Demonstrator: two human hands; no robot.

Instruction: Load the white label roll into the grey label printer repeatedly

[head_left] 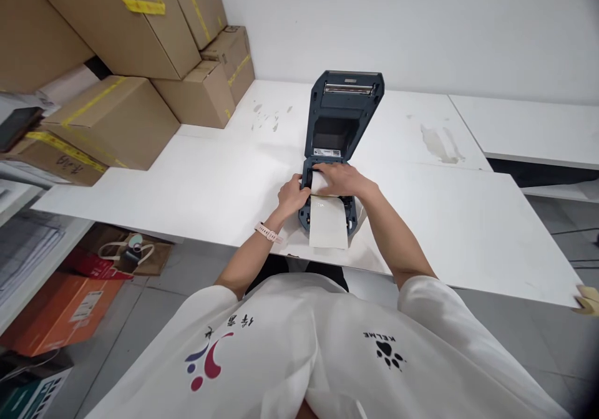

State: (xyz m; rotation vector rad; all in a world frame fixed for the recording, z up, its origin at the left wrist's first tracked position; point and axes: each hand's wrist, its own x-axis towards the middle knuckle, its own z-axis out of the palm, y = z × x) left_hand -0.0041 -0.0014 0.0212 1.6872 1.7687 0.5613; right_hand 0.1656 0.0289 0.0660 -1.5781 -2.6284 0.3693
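Note:
A dark blue label printer (344, 120) stands on the white table with its lid raised and tilted back. Inside its base lies a white label roll (319, 182), partly hidden by my fingers. A strip of label paper (328, 222) hangs from it over the printer's front. My left hand (293, 194) has its fingers curled at the left edge of the base, thumb toward the roll. From the right, my right hand (340, 179) reaches across the base with bent fingers around the roll's top. A pink watch band (268, 232) circles my left wrist.
Several cardboard boxes (116, 26) with yellow tape are stacked at the left against the wall. The white table (224, 188) ends close to my body. An orange box (70, 307) sits low at the left. A shelf opening (543, 173) shows at the right.

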